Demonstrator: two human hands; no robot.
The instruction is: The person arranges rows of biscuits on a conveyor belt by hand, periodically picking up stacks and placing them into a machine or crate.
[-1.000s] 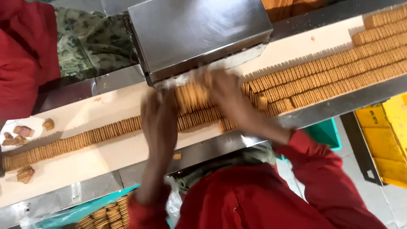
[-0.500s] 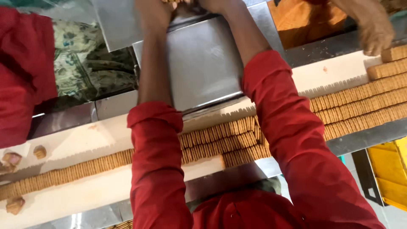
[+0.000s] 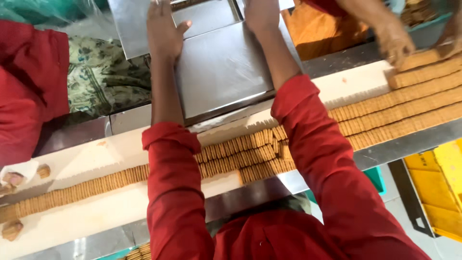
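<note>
Currently I log both arms stretched forward across the conveyor belt (image 3: 96,159) to the steel machine housing (image 3: 221,67) beyond it. Left hand (image 3: 163,31) lies flat on the steel, fingers spread, holding nothing. Right hand (image 3: 261,17) is cut by the top edge; I cannot tell its grip or whether it holds anything. The biscuit rows (image 3: 236,156) stand on edge, long axis along the belt, left to right, passing under both forearms, so they lie behind the hands, toward the body. Both hands are about equally far from them. A co-worker's hand (image 3: 394,43) touches the biscuits far right. Broken pieces (image 3: 12,228) sit far left.
</note>
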